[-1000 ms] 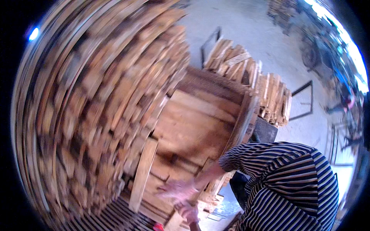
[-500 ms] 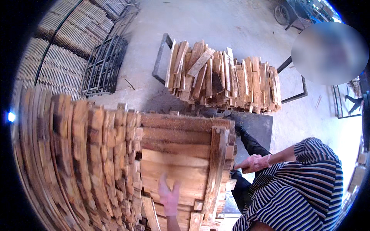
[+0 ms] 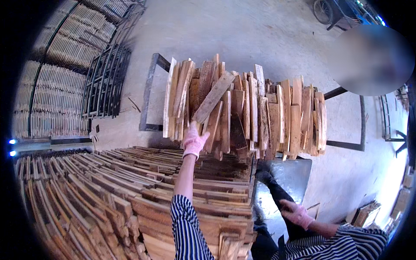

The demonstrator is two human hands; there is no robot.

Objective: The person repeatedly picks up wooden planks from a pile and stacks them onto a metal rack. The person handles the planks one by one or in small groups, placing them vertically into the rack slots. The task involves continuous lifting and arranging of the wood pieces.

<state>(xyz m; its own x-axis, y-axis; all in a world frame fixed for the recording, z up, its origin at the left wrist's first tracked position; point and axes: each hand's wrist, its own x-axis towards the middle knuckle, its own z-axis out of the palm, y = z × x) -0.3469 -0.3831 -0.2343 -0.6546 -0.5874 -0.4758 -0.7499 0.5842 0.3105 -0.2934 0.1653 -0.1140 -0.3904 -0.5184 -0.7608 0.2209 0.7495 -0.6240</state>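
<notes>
My left hand (image 3: 194, 142), in a pink knit glove, reaches out to the near edge of a pile of wooden boards (image 3: 260, 117). Its fingers and thumb are apart at the lower end of a short board (image 3: 213, 97) that lies slantwise across the others. Whether the fingertips touch that board is hard to tell. My right hand (image 3: 297, 214), gloved the same way, hangs over my leg with loosely stretched fingers and nothing in it. Below my left arm stands a layered stack of wooden boards (image 3: 108, 190).
A dark metal frame (image 3: 148, 93) surrounds the board pile. More black frames (image 3: 106, 82) lean near tall stacks of slats (image 3: 58, 93) at the left. A dark metal plate (image 3: 299, 173) lies near my feet. A wheeled cart (image 3: 331, 13) stands far right, near a blurred area.
My left hand has swung from above the near stack forward to the board pile. My right hand has left the stack's side and now hangs over my leg. The view has shifted.
</notes>
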